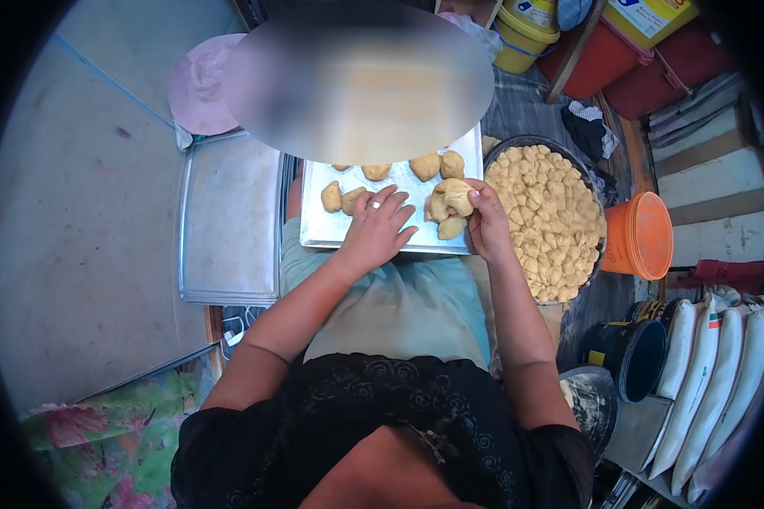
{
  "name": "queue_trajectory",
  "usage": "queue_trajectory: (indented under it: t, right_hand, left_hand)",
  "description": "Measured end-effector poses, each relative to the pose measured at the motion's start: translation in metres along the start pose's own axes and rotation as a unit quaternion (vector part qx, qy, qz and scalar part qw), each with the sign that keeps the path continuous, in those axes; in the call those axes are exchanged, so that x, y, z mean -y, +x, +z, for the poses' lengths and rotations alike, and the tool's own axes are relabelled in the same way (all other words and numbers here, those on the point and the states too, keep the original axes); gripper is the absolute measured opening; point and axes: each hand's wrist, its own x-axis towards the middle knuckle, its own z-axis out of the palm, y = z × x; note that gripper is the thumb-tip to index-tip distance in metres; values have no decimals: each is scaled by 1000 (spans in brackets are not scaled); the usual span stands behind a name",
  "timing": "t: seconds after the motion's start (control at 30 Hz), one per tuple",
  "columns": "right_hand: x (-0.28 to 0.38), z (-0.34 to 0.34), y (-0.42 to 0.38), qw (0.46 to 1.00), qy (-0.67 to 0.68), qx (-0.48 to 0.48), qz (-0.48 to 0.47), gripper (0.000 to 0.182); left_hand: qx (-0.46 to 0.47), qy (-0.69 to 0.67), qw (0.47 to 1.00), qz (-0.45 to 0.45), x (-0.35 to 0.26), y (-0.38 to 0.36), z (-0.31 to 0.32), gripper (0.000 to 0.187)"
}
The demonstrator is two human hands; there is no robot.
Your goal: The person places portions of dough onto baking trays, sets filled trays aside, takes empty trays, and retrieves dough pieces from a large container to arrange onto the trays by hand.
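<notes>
A shallow metal tray (416, 188) rests across my lap with lumps of yellowish dough on it. My left hand (375, 227) lies palm down over the tray's front part, fingers spread, a ring on one of them. Its fingertips reach a lump of dough (353, 201), and another lump (331, 197) sits just to the left. At the tray's right side, my right hand (489, 219) grips a few pieces of dough (452, 199) bunched between thumb and fingers. Behind them stand more dough lumps (424, 166). A blurred patch hides the far part of the tray.
To the right is a wide dark basin (600, 182) heaped with dough pieces (547, 225). Beyond it stand an orange bucket (632, 237) and a dark bucket (641, 360). Stacked metal trays (231, 225) lie to my left. White sacks (705, 382) line the right side.
</notes>
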Motion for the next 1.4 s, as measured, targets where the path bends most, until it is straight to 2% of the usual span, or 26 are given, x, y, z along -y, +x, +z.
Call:
queue_trajectory:
  t: [0.1,0.13,0.23,0.3,0.33,0.37,0.4,0.43,0.47,0.57,0.6,0.67,0.73,0.77,0.83,0.93,1.0,1.1,1.2,1.3,1.33,1.4]
  right_hand:
    - [-3,2,-3,996,-72,55,4,27]
    - [-4,2,-3,998,-35,48,-9,27]
    - [-8,-6,0,994,91,49,-44,28]
    - [-3,-18,-1,976,196,80,-54,29]
    - [0,-15,-5,988,145,2,-60,29]
    - [-2,-22,-7,993,-64,11,-99,31]
    - [-3,-33,-7,953,-270,19,-134,32]
    - [12,-15,-17,890,-413,70,-182,37]
    - [27,3,-27,803,-533,108,-245,42]
    - [8,-7,-34,755,-618,120,-184,49]
    - [6,-15,-33,773,-594,128,-184,49]
    - [6,-35,-29,830,-509,70,-216,48]
    - [20,-47,-27,877,-433,-53,-201,43]
    - [31,-52,-27,890,-397,-146,-168,40]
    - [63,-48,-27,740,-557,-266,-269,35]
    - [61,-46,-21,622,-666,-241,-334,34]
    - [38,-35,-12,712,-628,-18,-313,32]
    - [5,21,-13,722,-632,95,-267,36]
    - [-1,35,-11,692,-684,102,-210,36]
    - [10,45,-21,668,-736,-10,-115,31]
    - [11,42,-23,674,-725,-16,-140,28]
    - [11,36,-14,690,-702,-30,-174,29]
  left_hand:
    - [-29,-53,998,-27,-18,16,-3,32]
    - [-32,-73,996,-39,-21,22,-3,30]
    - [148,54,984,-80,-13,34,5,24]
    - [71,78,994,-31,-9,33,8,22]
    - [33,90,995,-6,-7,31,9,21]
    - [18,54,998,-18,-6,28,8,21]
    - [1,18,999,-29,-8,26,2,21]
    - [-16,-17,999,-40,-8,23,-4,20]
    - [-21,-25,998,-49,-8,19,-11,21]
    - [-25,-43,995,-87,-4,2,-31,23]
    - [-19,-44,993,-104,-2,-5,-37,24]
    - [-17,-55,991,-118,7,-19,-40,25]
    - [25,-84,983,-163,5,-30,-45,26]
    - [48,-98,976,-187,4,-34,-46,26]
    - [12,-93,981,-168,2,-37,-40,24]
    - [-16,-104,981,-163,-2,-34,-26,23]
    - [-5,-125,979,-162,-5,-25,-19,23]
    - [19,-154,978,-137,-9,-13,-7,26]
    - [-14,-153,984,-89,-12,-2,6,25]
    - [-48,-85,995,-29,-13,1,-2,24]
    - [-74,-101,990,-64,-15,3,-3,23]
    - [-63,-87,992,-71,-10,0,13,24]
